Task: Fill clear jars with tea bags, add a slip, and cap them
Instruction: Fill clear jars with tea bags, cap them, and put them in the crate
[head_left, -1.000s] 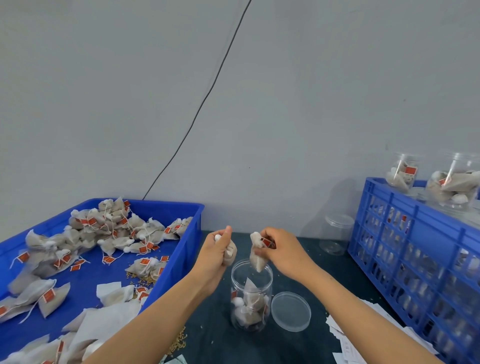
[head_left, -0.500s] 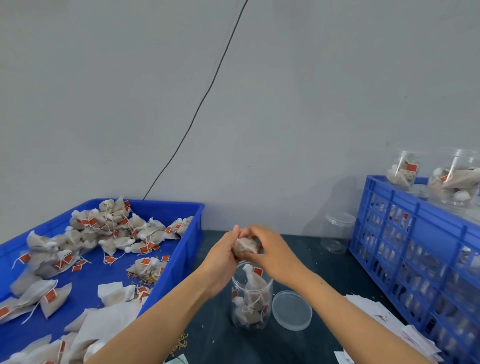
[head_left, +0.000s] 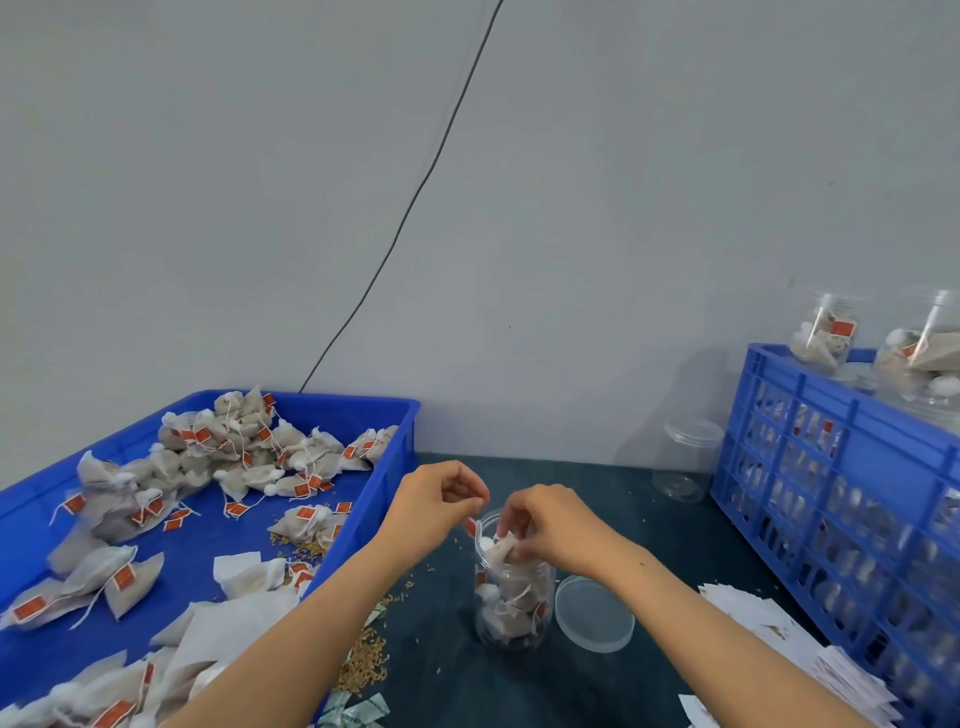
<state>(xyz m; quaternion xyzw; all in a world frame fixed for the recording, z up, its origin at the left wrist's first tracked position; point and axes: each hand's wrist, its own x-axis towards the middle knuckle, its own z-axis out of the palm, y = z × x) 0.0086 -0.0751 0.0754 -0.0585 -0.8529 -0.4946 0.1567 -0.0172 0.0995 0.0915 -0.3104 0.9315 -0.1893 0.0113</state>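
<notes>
At lower centre of the frame a clear jar (head_left: 511, 597) stands upright on the dark counter (head_left: 649, 525), roughly two-thirds full of tea bags. The right hand (head_left: 550, 525) sits over its mouth, fingers curled down and pinching a tea bag (head_left: 500, 546) that is partly through the opening, probably to tuck it in so the contents stay below the rim for capping. The left hand (head_left: 434, 506) hovers just left of the mouth with loosely curled fingers; a small red tag shows just below its fingertips at the rim, but whether the hand is pinching its string cannot be told. The lid (head_left: 595, 613) lies flat on the counter, touching or just beside the jar's right side, handy for closing. A stack of paper slips (head_left: 779, 639) lies at lower right, near the blue crate (head_left: 852, 457), on which filled jars (head_left: 826, 332) stand at the right edge. An empty jar (head_left: 685, 457) waits near the wall. The supply of loose tea bags (head_left: 249, 452) fills the blue tray (head_left: 374, 410) at left. The red tags carry print too small to read.
</notes>
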